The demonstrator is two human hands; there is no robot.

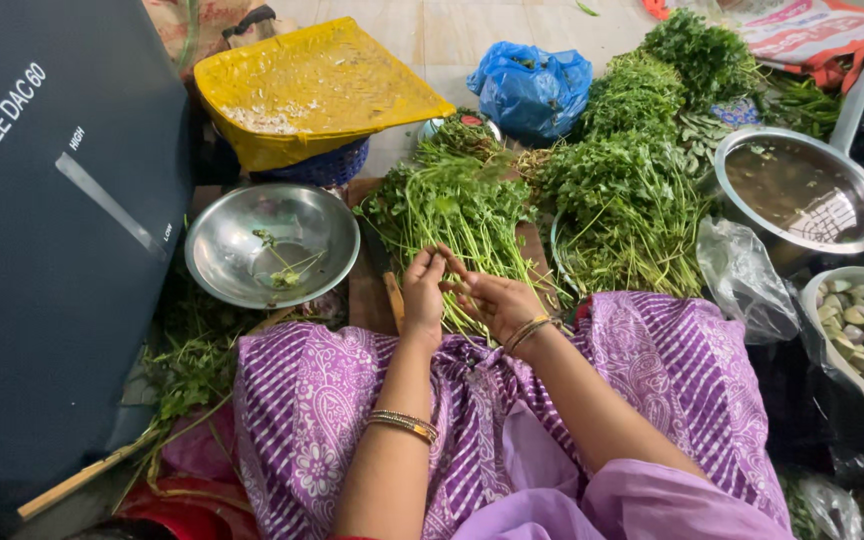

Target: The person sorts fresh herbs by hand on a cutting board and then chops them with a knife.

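Both hands meet over the near end of a bunch of leafy green herbs (457, 215) that lies on a wooden board (367, 295) just in front of the person's knees. The left hand (424, 292) is half curled, its fingertips (436, 258) drawn together in a pinch on a few thin stems; the right hand (492, 300) is loosely cupped with the palm turned up, its fingers bent around stems of the same bunch, and the two hands nearly touch at the fingertips. Whether the right hand grips firmly or only cradles the stems cannot be told. Bangles ring both wrists. The herbs have long pale-green stalks fanned toward the person and a dense, darker leafy head pointing away — fresh-looking and loosely spread. To the far left stands a big dark grey box (52, 230) with white lettering and a grey diagonal strip on its face. Behind the board a yellow sack-like cover (312, 90) sits on a blue basket, and a knotted blue plastic bag (532, 88) lies on the tiled floor beyond the greens. At the top right a white printed bag with red markings (812, 30) rests behind more herb piles (632, 190). A clear crumpled plastic bag (747, 280) lies beside the right knee — just below a steel basin of murky water (802, 190). Left of the hands, a steel bowl (272, 245) holds a few plucked sprigs.
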